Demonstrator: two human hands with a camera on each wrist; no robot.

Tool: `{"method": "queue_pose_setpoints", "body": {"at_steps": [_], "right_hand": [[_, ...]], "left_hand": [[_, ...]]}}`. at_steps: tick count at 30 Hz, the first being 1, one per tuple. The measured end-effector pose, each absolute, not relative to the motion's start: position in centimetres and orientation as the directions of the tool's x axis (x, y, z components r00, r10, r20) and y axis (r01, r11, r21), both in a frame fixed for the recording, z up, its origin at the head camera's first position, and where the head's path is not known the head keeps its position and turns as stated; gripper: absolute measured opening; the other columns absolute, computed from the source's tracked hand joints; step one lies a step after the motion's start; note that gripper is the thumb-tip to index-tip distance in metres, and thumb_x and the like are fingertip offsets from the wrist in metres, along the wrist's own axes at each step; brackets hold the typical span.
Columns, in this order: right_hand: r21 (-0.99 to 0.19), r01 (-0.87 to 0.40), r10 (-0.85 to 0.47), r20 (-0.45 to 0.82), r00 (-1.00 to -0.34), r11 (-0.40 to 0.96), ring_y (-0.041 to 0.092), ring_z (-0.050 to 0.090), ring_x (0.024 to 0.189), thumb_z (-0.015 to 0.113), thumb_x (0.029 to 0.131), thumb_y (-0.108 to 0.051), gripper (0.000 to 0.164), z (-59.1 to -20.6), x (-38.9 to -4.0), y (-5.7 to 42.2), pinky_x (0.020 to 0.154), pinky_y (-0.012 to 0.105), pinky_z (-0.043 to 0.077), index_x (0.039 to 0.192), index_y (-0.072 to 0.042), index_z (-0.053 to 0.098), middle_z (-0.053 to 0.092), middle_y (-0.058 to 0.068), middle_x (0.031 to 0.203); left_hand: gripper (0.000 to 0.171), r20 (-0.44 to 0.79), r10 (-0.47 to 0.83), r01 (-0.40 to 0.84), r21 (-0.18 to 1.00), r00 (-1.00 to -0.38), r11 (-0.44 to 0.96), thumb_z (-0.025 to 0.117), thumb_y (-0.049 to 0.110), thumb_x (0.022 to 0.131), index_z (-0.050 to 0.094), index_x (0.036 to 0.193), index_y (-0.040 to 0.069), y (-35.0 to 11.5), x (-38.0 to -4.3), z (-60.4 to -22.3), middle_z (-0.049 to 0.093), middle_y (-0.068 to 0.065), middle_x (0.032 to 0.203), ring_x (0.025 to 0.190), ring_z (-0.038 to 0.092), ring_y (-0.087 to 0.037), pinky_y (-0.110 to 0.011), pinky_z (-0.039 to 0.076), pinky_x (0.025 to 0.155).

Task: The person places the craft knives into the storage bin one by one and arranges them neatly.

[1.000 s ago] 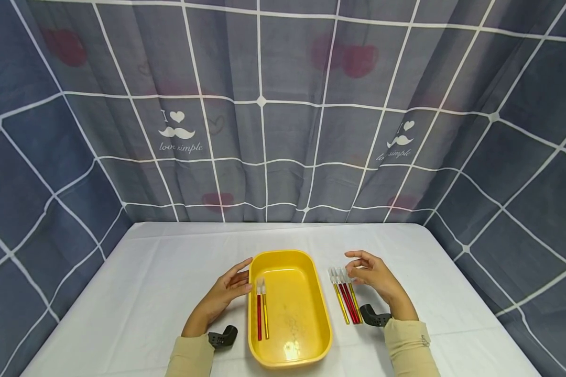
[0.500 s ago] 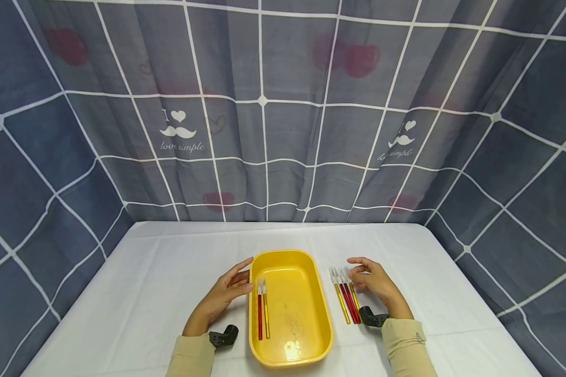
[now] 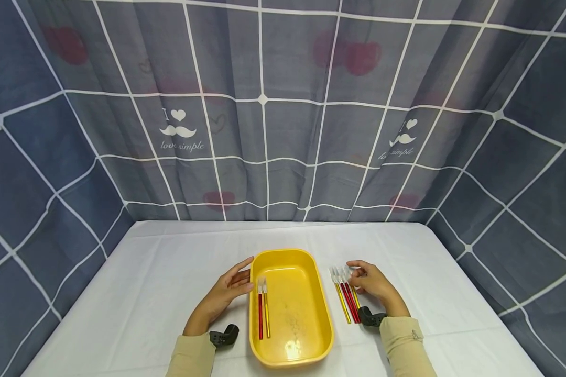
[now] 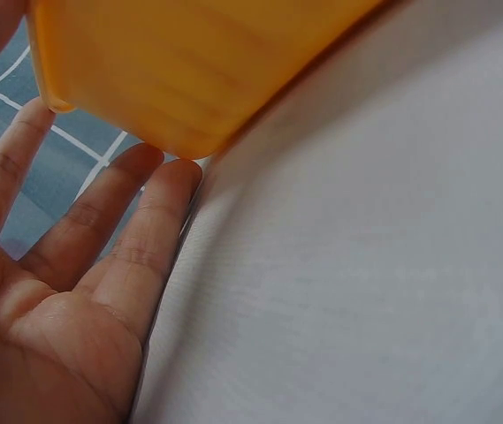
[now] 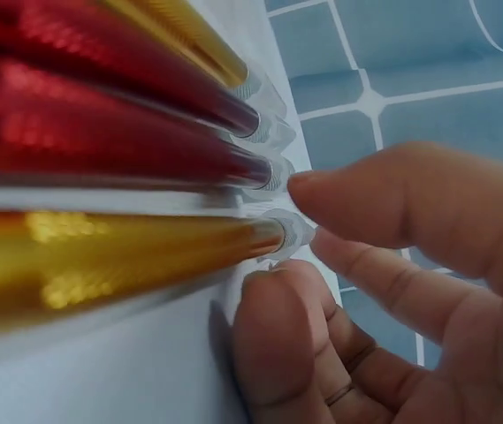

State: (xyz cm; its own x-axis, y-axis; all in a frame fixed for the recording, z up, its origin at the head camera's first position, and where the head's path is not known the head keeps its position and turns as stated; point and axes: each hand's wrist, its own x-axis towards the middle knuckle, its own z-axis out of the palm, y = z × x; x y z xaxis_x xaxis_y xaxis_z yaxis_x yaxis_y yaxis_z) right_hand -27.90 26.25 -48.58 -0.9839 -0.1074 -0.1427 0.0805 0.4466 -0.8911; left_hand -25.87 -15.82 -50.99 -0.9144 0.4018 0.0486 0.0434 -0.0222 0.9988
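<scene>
A yellow tray (image 3: 294,314) stands on the white table, with a red craft knife (image 3: 260,317) and a gold craft knife (image 3: 267,317) lying along its left side. My left hand (image 3: 224,293) rests against the tray's left rim. In the left wrist view its fingers (image 4: 127,234) are nearly straight, their tips at the outer wall. Right of the tray lies a row of red and gold craft knives with clear caps. My right hand (image 3: 372,281) is at the capped end of the rightmost gold knife (image 5: 127,261), thumb and fingers spread around the cap; contact is unclear.
A gold knife (image 3: 341,303) ends the row on its left, with red knives (image 3: 350,303) beside it. Black wrist-worn devices (image 3: 224,336) sit at both wrists. A grey checked curtain (image 3: 283,131) encloses the back and sides of the table (image 3: 170,272).
My right hand has shifted slightly left and toward me, its fingers lowering around the rightmost knife's cap. The left hand and the tray have stayed in place.
</scene>
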Motion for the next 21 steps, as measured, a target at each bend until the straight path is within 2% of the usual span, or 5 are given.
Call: {"method": "queue_pose_setpoints", "body": {"at_steps": [9,13,21], "right_hand": [[-0.866,0.067,-0.117,-0.143,-0.983,0.496,0.016,0.052,0.061,0.064,0.084,0.011,0.062,-48.36,-28.33,25.8,0.058,0.026,0.049,0.144,0.016,0.053,0.057,0.007,0.083],[-0.856,0.078,-0.105,-0.152,-0.983,0.51,0.015,0.051,0.059,0.063,0.083,0.011,0.057,-48.25,-28.42,25.66,0.057,0.026,0.048,0.139,0.015,0.057,0.055,0.006,0.08],[-0.878,0.036,-0.169,-0.132,-0.977,0.477,0.015,0.052,0.059,0.06,0.082,0.012,0.058,-47.88,-28.33,26.11,0.057,0.026,0.049,0.139,0.018,0.053,0.057,0.005,0.077]], "left_hand": [[0.077,0.059,0.406,0.055,0.998,-0.912,-0.022,0.071,0.011,0.105,0.03,0.17,0.002,-15.84,-25.96,-51.08,0.043,-0.036,0.161,0.145,0.05,-0.047,-0.024,0.052,0.104],[0.078,0.047,0.398,0.045,0.999,-0.916,-0.013,0.071,0.01,0.105,0.031,0.17,0.003,-15.88,-25.91,-51.11,0.044,-0.035,0.16,0.144,0.05,-0.046,-0.024,0.052,0.104],[0.078,0.045,0.404,0.044,0.999,-0.914,-0.013,0.071,0.011,0.104,0.03,0.17,0.002,-15.69,-25.91,-50.97,0.044,-0.035,0.161,0.144,0.051,-0.045,-0.025,0.053,0.104]]}}
